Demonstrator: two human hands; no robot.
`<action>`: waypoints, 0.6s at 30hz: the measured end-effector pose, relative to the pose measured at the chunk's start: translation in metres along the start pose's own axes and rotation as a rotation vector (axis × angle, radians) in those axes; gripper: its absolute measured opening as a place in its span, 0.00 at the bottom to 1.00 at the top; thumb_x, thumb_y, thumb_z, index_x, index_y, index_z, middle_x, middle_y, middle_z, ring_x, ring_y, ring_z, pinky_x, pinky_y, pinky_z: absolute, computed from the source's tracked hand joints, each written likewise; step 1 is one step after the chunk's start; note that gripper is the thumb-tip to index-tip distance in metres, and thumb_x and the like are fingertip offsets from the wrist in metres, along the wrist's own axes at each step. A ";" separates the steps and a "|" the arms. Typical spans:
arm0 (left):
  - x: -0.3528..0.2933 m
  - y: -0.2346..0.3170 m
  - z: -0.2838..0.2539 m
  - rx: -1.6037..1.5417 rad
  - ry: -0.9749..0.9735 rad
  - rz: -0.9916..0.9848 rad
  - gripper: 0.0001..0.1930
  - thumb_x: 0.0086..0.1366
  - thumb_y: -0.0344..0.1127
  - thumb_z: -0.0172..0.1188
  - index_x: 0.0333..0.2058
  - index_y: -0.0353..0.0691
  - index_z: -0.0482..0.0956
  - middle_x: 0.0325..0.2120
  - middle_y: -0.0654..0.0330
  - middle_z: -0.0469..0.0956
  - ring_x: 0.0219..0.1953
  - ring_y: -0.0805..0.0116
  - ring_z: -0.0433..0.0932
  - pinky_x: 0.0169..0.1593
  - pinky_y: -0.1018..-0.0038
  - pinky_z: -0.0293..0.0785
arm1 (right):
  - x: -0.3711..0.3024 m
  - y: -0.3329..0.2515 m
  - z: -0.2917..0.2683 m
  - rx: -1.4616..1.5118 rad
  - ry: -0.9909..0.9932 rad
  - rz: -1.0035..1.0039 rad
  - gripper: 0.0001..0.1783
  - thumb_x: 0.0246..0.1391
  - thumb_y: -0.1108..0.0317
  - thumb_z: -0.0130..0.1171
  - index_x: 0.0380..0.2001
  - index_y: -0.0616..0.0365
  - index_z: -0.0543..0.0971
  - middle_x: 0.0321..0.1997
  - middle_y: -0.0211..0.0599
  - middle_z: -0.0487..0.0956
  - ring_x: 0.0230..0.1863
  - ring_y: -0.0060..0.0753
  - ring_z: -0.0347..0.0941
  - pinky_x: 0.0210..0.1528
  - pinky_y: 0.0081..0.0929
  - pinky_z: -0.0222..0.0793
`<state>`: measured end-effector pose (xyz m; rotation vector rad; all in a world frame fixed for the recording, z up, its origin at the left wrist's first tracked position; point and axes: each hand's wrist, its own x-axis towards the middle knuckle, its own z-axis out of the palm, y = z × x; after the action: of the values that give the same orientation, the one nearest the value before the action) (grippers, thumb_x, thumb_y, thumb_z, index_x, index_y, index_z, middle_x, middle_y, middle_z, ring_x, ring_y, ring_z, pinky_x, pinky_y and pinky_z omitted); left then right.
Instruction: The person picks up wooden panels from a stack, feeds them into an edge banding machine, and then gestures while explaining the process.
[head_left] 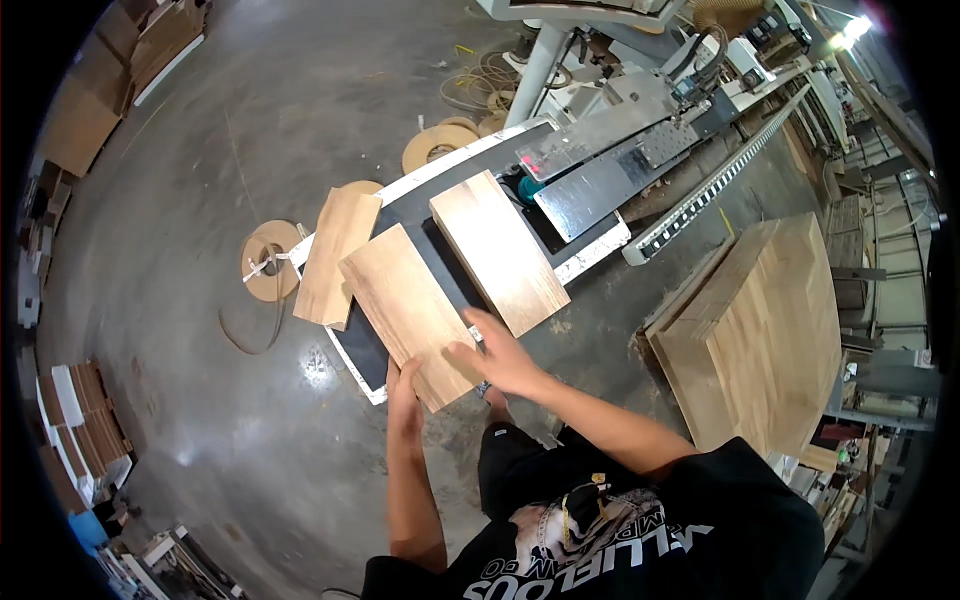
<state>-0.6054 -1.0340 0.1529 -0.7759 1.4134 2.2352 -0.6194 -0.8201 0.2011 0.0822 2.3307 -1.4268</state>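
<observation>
A light-brown wooden board (pixel 405 310) lies slanted before me, its near end jutting past the edge of a dark-topped machine table (pixel 400 208). My left hand (pixel 404 398) grips the board's near left edge, with some fingers hidden beneath it. At the opposite edge is my right hand (pixel 503 362), its fingers stretched out and the thumb against the board. Just right of it, a second, paler wooden board (pixel 500 250) rests on the table. To the left, another wooden piece (pixel 338 255) sits at an angle near the table's corner.
Metal machine plates (pixel 610 185) extend over the table's far right, beside a slotted rail (pixel 720 180). A stack of large wooden panels (pixel 770 330) stands at right. Coils of edge-banding tape (pixel 268 262) lie on the floor. Stacked brown boards (pixel 90 420) are at far left.
</observation>
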 end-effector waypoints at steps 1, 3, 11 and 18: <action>0.001 -0.003 -0.004 0.004 -0.007 -0.006 0.35 0.70 0.36 0.58 0.73 0.29 0.62 0.65 0.47 0.74 0.66 0.51 0.74 0.71 0.61 0.68 | -0.009 -0.006 -0.010 0.001 0.007 0.007 0.51 0.69 0.44 0.62 0.80 0.66 0.54 0.82 0.58 0.58 0.82 0.53 0.55 0.81 0.46 0.52; -0.007 -0.009 -0.015 -0.051 0.013 0.107 0.38 0.73 0.36 0.61 0.76 0.30 0.58 0.72 0.48 0.67 0.73 0.55 0.67 0.76 0.64 0.58 | -0.025 -0.023 -0.034 -0.645 0.390 -0.186 0.57 0.62 0.38 0.69 0.77 0.69 0.58 0.82 0.61 0.57 0.81 0.62 0.54 0.81 0.57 0.50; -0.054 0.032 -0.015 0.313 0.598 0.607 0.35 0.78 0.36 0.58 0.77 0.31 0.57 0.79 0.47 0.57 0.81 0.53 0.53 0.81 0.59 0.46 | 0.010 0.028 -0.047 -0.719 0.544 0.046 0.70 0.48 0.34 0.76 0.78 0.69 0.54 0.81 0.76 0.51 0.82 0.75 0.47 0.79 0.69 0.43; -0.097 0.076 0.049 0.315 0.603 0.847 0.35 0.77 0.37 0.58 0.77 0.30 0.57 0.78 0.45 0.57 0.81 0.50 0.53 0.81 0.57 0.46 | 0.014 0.036 -0.062 -0.601 0.556 0.044 0.70 0.44 0.39 0.79 0.79 0.63 0.52 0.77 0.70 0.59 0.77 0.72 0.55 0.75 0.66 0.50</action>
<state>-0.5866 -1.0237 0.2841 -0.8864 2.7208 2.2940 -0.6417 -0.7515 0.1903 0.3948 3.0847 -0.6759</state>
